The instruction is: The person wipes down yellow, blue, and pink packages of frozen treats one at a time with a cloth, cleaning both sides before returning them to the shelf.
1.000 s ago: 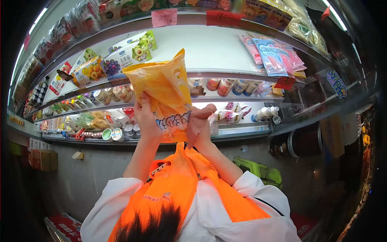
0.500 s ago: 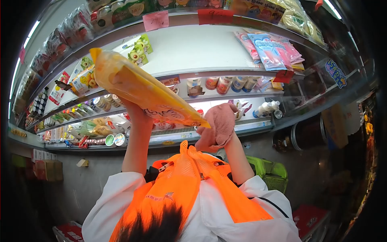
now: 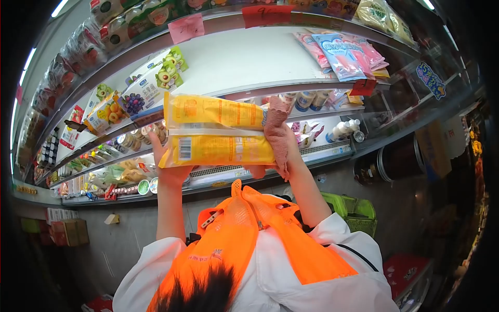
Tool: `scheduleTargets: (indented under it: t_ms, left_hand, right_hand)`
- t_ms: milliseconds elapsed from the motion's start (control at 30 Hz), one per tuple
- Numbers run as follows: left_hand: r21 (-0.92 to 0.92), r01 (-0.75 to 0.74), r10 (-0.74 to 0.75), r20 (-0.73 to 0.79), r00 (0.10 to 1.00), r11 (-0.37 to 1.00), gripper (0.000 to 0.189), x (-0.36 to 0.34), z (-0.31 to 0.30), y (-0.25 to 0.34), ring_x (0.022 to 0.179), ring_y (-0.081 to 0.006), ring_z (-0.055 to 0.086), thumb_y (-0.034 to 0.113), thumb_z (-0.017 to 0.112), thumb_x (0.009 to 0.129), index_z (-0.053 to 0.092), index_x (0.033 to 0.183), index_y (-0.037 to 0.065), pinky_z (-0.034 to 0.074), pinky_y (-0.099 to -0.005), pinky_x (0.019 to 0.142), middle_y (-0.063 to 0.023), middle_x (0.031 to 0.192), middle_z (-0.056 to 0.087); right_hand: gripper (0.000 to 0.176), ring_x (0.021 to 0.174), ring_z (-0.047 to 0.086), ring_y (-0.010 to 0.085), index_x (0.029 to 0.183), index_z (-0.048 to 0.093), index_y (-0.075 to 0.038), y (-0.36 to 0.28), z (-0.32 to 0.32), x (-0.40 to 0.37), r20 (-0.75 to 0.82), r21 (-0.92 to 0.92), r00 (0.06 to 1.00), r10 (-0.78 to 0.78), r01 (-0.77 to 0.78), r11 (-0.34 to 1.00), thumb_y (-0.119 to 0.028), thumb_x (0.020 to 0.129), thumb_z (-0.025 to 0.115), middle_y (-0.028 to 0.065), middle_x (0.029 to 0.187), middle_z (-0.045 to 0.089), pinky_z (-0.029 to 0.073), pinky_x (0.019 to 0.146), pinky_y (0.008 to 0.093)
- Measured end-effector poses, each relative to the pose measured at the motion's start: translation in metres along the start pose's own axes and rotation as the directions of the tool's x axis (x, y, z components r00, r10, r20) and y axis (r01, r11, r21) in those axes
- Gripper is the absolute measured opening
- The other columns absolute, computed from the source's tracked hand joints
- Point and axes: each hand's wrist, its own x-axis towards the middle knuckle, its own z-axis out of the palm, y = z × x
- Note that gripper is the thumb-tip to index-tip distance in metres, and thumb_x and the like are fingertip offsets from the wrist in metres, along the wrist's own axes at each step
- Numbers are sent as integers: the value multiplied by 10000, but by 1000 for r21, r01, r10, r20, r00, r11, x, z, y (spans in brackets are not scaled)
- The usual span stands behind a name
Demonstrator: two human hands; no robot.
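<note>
A yellow plastic food bag [image 3: 218, 148] lies across both hands in front of the shelves, its printed back with a barcode and a centre seam facing me. My left hand [image 3: 171, 169] grips its left end from below, thumb up along the edge. At the other end, my right hand [image 3: 292, 150] presses a pink cloth [image 3: 277, 130] against the bag. The cloth covers most of that hand, and some fingertips show below the bag.
Boxes with fruit pictures [image 3: 138, 96] stand on the shelf at left, and pink and blue bags [image 3: 340, 54] lie at right. Cans and bottles [image 3: 343, 130] fill lower shelves. A green basket [image 3: 353, 210] sits on the floor, with a cardboard box [image 3: 70, 231] at far left.
The yellow bag has come down and turned from a steep tilt to nearly level, its back now facing me. The cloth has moved up onto the bag's right end.
</note>
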Motion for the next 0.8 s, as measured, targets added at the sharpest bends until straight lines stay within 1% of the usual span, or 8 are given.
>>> scheduleTargets:
  t_ms: [167, 267, 400, 500, 567, 700, 767, 800]
  left_hand:
    - [217, 256, -198, -257, 946, 942, 561, -28, -26, -23, 1137, -335, 417, 409, 456, 851, 305, 1271, 69, 377, -560, 868, -138, 1258, 403]
    - [328, 279, -217, -214, 953, 903, 536, -26, -21, -46, 1097, -318, 461, 355, 486, 847, 311, 1261, 62, 407, -525, 866, -131, 1236, 426]
    - [355, 232, -153, -236, 960, 906, 473, -23, -31, -62, 1064, -284, 493, 316, 486, 858, 340, 1227, 59, 432, -501, 850, -110, 1200, 458]
    - [342, 179, -97, -244, 965, 922, 459, -21, -24, -68, 1049, -254, 507, 346, 452, 872, 352, 1213, 55, 446, -464, 842, -94, 1177, 477]
    - [374, 146, -35, -286, 957, 916, 464, -19, -13, -65, 1040, -232, 514, 373, 421, 881, 356, 1207, 50, 454, -425, 834, -85, 1167, 485]
    - [473, 144, 16, -318, 948, 869, 450, -16, 1, -52, 1021, -189, 515, 373, 366, 902, 373, 1189, 27, 447, -348, 839, -79, 1127, 507]
    - [554, 177, -6, -297, 955, 813, 434, -13, -3, -53, 998, -171, 517, 361, 352, 911, 396, 1167, 13, 441, -326, 841, -82, 1096, 519]
    - [614, 198, -15, -290, 957, 764, 434, -9, -7, -58, 980, -164, 519, 364, 348, 913, 411, 1152, 7, 441, -320, 835, -83, 1084, 523]
  right_hand:
    - [193, 791, 523, 96, 977, 508, 0, 0, -20, 6, -38, -558, 806, -591, 473, 682, -134, 838, 497, 26, 872, 556, 441, 679, 255]
    - [169, 804, 493, 87, 923, 543, 5, -7, -32, -2, -55, -791, 749, -660, 371, 487, -136, 839, 503, 37, 851, 564, 410, 716, 244]
    - [372, 695, 536, 141, 919, 560, 76, -24, -23, 8, -518, -95, 759, -394, 406, 909, -259, 893, 399, 44, 796, 588, 429, 637, 240]
    - [466, 729, 537, 132, 950, 520, 80, -6, -100, 42, -43, 625, 913, -405, 341, 702, -369, 887, 413, 23, 764, 552, 425, 654, 226]
    - [464, 739, 522, 123, 1043, 476, 38, -28, -65, 14, -464, 325, 826, -321, 495, 805, -393, 877, 430, 11, 785, 523, 428, 671, 235]
    - [345, 678, 480, 113, 923, 460, -117, -31, -55, -5, -627, 56, 621, -471, 639, 767, -453, 852, 422, -21, 775, 487, 398, 613, 260]
    - [320, 754, 513, 149, 945, 462, -92, 4, -62, -13, -147, 642, 860, -489, 459, 615, -397, 848, 441, 8, 834, 512, 409, 670, 278]
    - [302, 785, 520, 162, 962, 466, -76, 16, -60, -15, 21, 585, 838, -546, 433, 686, -352, 840, 455, 23, 862, 522, 414, 692, 282]
